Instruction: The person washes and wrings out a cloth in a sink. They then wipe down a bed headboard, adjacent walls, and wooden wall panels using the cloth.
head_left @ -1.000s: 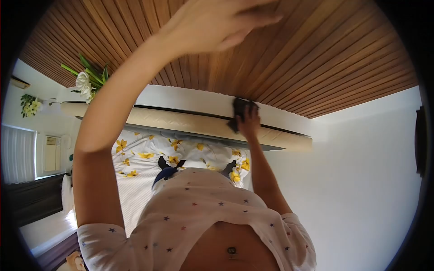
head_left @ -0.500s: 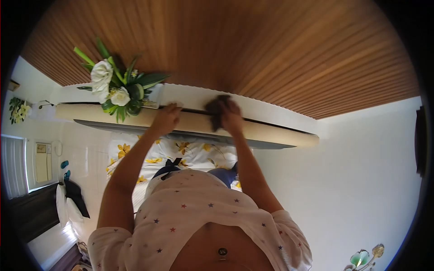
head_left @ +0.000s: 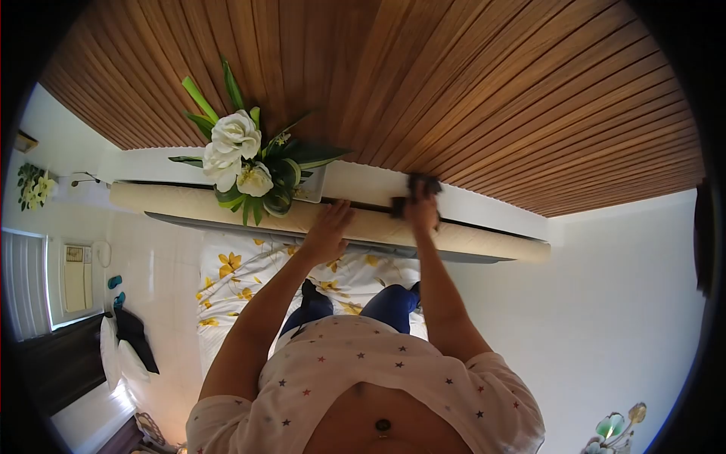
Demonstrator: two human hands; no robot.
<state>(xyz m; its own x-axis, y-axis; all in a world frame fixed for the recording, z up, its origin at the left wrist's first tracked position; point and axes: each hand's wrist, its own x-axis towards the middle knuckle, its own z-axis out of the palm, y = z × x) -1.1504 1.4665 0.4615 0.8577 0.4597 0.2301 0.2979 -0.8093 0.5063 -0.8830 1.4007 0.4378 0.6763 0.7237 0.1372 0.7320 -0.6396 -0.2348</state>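
My right hand (head_left: pixel 421 215) is closed on a dark cloth (head_left: pixel 425 183), which lies against the white ledge (head_left: pixel 469 203) behind the cream padded headboard (head_left: pixel 484 237). Motion smears this hand and the cloth a little. My left hand (head_left: pixel 327 233) rests on the headboard's top edge, its fingers stretched out and nothing in them. Just left of it, an arrangement of white flowers (head_left: pixel 236 136) with long green leaves stands in a white pot (head_left: pixel 316 185) on the ledge.
A slatted wooden panel (head_left: pixel 393 83) rises behind the ledge. Beneath me is a bed with a yellow-flowered sheet (head_left: pixel 227 284). A white wall (head_left: pixel 575 318) stands to the right. Blue slippers (head_left: pixel 115 282) and white pillows (head_left: pixel 130 362) are at the left.
The whole view has shifted, so flowers, headboard and hands appear further right. My left hand's fingers now lie flatter on the headboard. The cloth stays in my right hand, along the ledge.
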